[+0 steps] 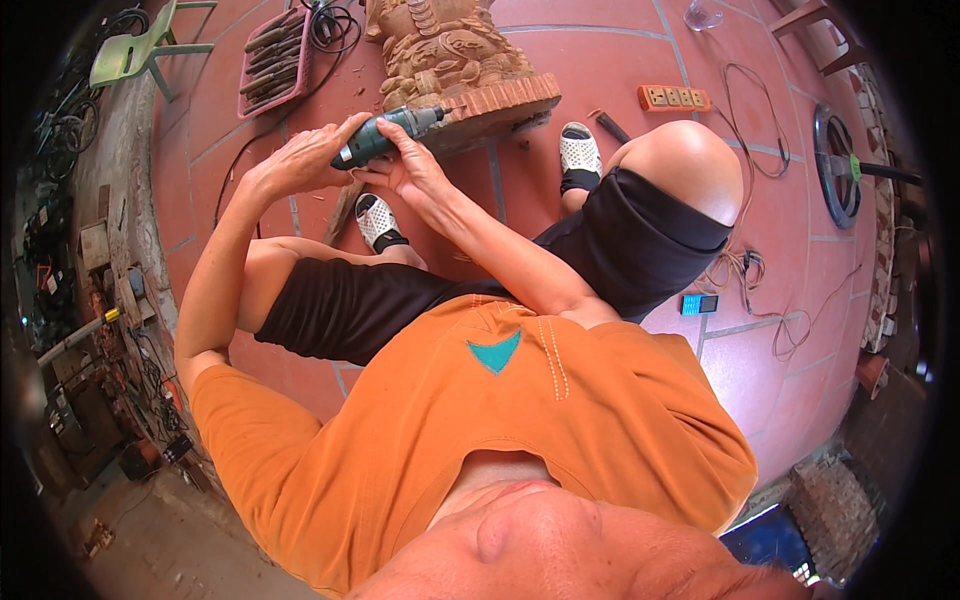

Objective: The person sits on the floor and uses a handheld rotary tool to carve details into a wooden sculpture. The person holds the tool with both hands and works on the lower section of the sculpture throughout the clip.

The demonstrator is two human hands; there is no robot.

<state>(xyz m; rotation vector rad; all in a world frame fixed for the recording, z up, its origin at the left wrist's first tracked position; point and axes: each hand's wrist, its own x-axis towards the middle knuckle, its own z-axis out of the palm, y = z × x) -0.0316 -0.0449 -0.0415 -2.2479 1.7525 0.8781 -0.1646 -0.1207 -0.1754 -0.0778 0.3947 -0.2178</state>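
A dark green die grinder (362, 147) is held between both my hands. My left hand (305, 158) wraps the rear end of its body. My right hand (412, 175) grips it nearer the front, thumb along the top. The grinder's nose points right, at the edge of the base (505, 103) of a carved wooden sculpture (455, 60). A thin bit shows at the tip, close to the wood; whether it touches I cannot tell. The sculpture's top is cut off by the picture's upper edge.
A pink basket (246, 98) of carving tools stands at the upper left beside a coiled black cable (335, 28). An orange power strip (675, 98) lies right of the sculpture. Cords, a small blue device (699, 304) and a wheel-like ring (832, 165) are further right. A green chair (125, 58) stands far left.
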